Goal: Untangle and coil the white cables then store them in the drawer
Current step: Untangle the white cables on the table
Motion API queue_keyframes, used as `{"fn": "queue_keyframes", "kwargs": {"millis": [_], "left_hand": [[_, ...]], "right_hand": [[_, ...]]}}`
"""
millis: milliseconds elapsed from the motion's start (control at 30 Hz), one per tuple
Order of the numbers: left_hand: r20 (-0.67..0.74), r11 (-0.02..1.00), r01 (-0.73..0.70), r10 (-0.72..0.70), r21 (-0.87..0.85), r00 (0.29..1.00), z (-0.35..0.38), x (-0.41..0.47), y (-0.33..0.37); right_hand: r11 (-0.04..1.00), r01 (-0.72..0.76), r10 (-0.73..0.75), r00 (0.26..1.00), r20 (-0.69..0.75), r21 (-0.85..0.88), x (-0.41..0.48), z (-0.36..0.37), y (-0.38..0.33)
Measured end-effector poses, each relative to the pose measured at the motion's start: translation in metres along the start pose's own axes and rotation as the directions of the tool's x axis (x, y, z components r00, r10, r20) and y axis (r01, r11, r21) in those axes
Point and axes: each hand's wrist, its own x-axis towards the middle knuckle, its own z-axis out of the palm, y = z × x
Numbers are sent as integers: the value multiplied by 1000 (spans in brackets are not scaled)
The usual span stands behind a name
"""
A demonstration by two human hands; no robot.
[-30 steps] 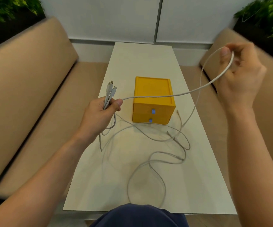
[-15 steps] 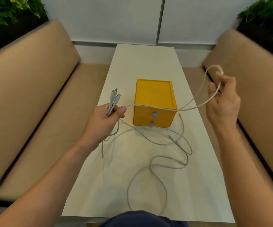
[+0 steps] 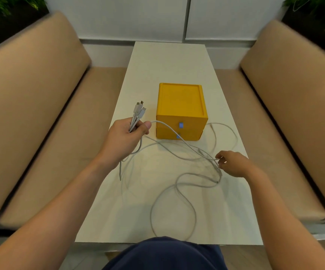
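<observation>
A: Changed over the last second?

B: Lowered the right hand from its raised position, out to the right, down to the bench. Let the lifted strand sag with it, so no longer pulled taut across the yellow drawer box.

A: State of the fingers?

B: Pinched one strand of the white cables between the right fingers, low over the bench, in front and to the right of the box. Kept the left hand closed around the bundle of plugs, held above the bench just left of the box, with plugs pointing up and away.

A: Location of the cables otherwise?

B: Left lying in loose overlapping loops on the bench between the box and the near edge, with one loop trailing past the right side of the box. Not coiled. Found both drawers closed.

A: Meaning for the task?

B: Judged as a regrip further along the same strand: one length drawn clear, next length taken up. Judged untangling as under way, coiling and storing not started. Likely snag at the crossing beside the right fingers; recommended a slow pull there.
</observation>
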Motion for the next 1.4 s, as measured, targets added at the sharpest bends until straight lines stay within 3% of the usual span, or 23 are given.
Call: {"fn": "queue_keyframes", "kwargs": {"millis": [100,200,267,400,667,800,900,1100,1233,1400], "left_hand": [[-15,1000,0,0,20,1000,1,1,-6],[-55,1000,0,-1,-15,998,3,-1,-9],[-111,998,-2,-4,-58,994,5,-2,-9],[-135,990,-19,-1,-142,991,6,-5,-6],[-96,968,-77,55,-239,994,9,-10,-7],[-55,967,-77,65,-245,996,8,-13,-5],[-60,961,-81,67,-265,996,9,-14,-8],[-35,965,-81,75,-249,997,7,-17,-6],[5,950,-61,66,-308,998,4,-17,1],[60,924,-36,64,-380,996,2,-16,6]], "right_hand": [[997,2,0,1000,19,-79,-8,5,-3],[986,-27,12,996,-86,-166,-25,-2,-13],[996,30,-44,984,-170,-80,-42,-5,-31],[973,219,-220,976,-7,78,-75,32,-73],[984,160,-163,986,-40,-83,-70,107,-92],[986,164,-166,983,-78,-24,-82,79,-96],[986,142,-150,984,-93,-83,-96,36,-98],[975,220,-220,975,-14,-42,-135,-51,-93],[940,335,-321,934,-156,72,-164,-87,-99],[726,588,-338,756,-560,357,-175,-92,-115]]}}
